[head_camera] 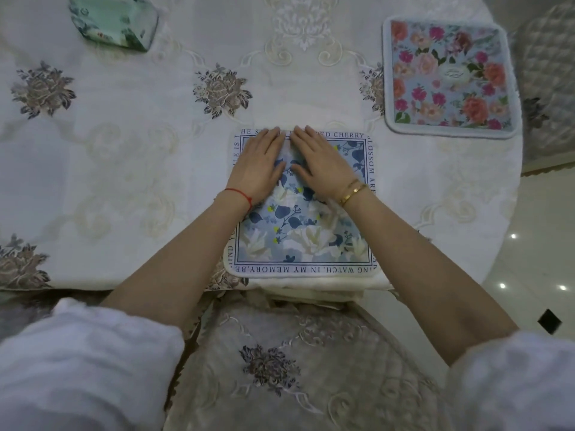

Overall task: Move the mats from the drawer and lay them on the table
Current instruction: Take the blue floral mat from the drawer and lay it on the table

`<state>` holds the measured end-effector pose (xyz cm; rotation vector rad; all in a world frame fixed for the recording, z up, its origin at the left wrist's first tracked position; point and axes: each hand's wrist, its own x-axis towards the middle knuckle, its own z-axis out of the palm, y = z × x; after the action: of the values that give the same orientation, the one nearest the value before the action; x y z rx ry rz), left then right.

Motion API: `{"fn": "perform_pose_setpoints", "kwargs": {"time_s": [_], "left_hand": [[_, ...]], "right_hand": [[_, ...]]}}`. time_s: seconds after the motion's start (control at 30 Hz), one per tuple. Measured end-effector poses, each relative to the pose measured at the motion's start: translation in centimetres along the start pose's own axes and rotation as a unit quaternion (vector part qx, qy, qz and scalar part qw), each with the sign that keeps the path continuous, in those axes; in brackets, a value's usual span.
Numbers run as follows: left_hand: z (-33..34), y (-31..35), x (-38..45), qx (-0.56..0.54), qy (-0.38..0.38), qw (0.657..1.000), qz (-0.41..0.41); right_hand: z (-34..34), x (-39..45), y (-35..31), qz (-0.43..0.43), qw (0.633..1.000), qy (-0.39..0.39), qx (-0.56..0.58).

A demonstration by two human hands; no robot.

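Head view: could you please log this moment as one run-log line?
left hand: flat on blue mat | right hand: flat on it | pink floral mat: laid far right

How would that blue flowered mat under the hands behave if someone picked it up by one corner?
The blue mat looks thin and lies flat on the tablecloth, so it would probably droop, not stay stiff. It seems light. Both hands, left hand and right hand, press it flat, suggesting it might slide on the cloth.

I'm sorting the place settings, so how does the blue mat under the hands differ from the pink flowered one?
The blue mat has white flowers and a text border; the pink mat has pink and orange roses, no lettering. The left hand and right hand press flat on the blue mat; the pink mat lies untouched, farther right. Both lie flat on the table.
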<state>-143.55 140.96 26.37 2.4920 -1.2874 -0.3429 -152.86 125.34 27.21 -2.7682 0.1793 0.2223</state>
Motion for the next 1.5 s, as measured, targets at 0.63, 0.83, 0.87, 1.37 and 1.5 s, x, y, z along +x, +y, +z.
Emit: {"fn": "perform_pose_setpoints", "kwargs": {"time_s": [0.63, 0.83, 0.87, 1.37, 1.5], "left_hand": [[-0.2, -0.5, -6.5, -0.038, 0.076, 0.989, -0.12], [1.3, 3.1, -13.1, 0.005, 0.043, 0.998, -0.041], [1.8, 3.2, -13.9, 0.018, 0.033, 0.998, -0.046], [1.8, 3.0, -21.2, 0.026, -0.003, 0.994, -0.106], [1.1, 3.1, -22.4, -0.013, 0.005, 0.993, -0.121]], "right_hand": [[-0.3, -10.1, 3.6, 0.164, 0.982, 0.096, 0.021], [3.4, -13.8, -1.7, 0.07, 0.997, 0.036, 0.009], [3.9, -14.4, -2.1, 0.071, 0.997, 0.035, 0.006], [5.2, -23.4, -3.4, 0.188, 0.981, 0.041, -0.01], [4.8, -25.8, -2.5, 0.233, 0.971, 0.052, 0.004]]}}
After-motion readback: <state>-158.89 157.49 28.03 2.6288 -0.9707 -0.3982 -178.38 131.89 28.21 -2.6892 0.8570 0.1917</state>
